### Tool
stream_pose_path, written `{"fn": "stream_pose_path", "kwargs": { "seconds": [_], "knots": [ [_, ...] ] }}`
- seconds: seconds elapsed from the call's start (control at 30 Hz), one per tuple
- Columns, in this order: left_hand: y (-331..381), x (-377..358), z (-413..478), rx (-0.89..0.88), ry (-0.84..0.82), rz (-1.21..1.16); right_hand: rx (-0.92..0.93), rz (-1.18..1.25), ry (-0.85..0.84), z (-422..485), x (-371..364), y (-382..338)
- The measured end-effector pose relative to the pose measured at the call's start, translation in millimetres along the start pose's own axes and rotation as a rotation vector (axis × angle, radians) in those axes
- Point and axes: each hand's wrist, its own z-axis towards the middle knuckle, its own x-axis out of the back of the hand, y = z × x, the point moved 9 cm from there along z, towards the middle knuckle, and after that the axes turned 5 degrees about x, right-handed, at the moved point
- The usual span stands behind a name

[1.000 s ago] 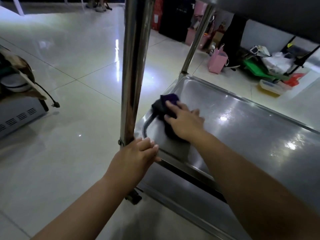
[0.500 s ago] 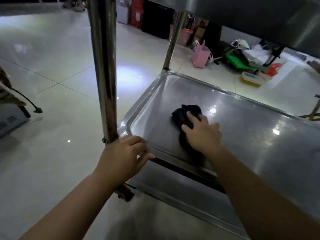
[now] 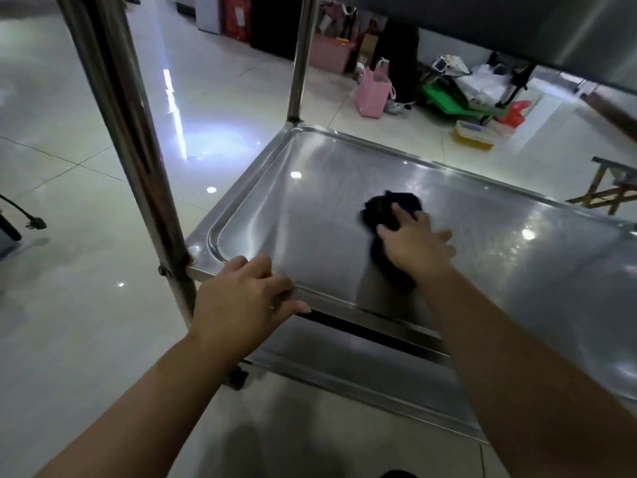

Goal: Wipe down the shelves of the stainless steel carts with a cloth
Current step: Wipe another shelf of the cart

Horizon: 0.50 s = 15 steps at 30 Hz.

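The cloth point(image 3: 386, 215) has slid away from the left hand point(image 3: 241, 298), which grips the shelf point(image 3: 310, 188) rim; the right hand point(image 3: 413, 246) presses it with spread fingers. Corner likely done.

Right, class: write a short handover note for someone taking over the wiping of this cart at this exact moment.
Left hand grips the front rim of the middle shelf, beside the corner post.
Right hand presses the dark cloth flat on that shelf, about mid-width.
Done: wiping of this shelf is under way; how much is clean cannot be told.
Left: likely the rest of this shelf, then the lower shelf and the upper shelf.
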Motion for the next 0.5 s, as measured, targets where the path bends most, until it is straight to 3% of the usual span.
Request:
{"fn": "stream_pose_path", "kwargs": {
  "seconds": [0.13,0.2,0.27,0.4,0.43,0.5],
  "knots": [
    [-5,-2,-3,0.032,0.001,0.027,0.571,0.037,0.023,-72,-18,-61],
    [-5,-2,-5,0.038,-0.008,0.019,0.73,0.095,-0.011,-95,-11,-52],
    [-4,-3,-6,0.054,-0.007,0.01,0.658,0.122,-0.024,-77,0,-16],
    [-1,-5,-6,0.093,0.012,-0.028,0.089,0.116,0.046,-35,20,63],
    [-2,-6,-7,0.103,0.019,-0.044,0.057,0.061,0.041,-38,18,59],
    [-5,-7,-8,0.125,0.03,-0.072,0.193,0.026,0.022,-54,10,25]
  ]
}}
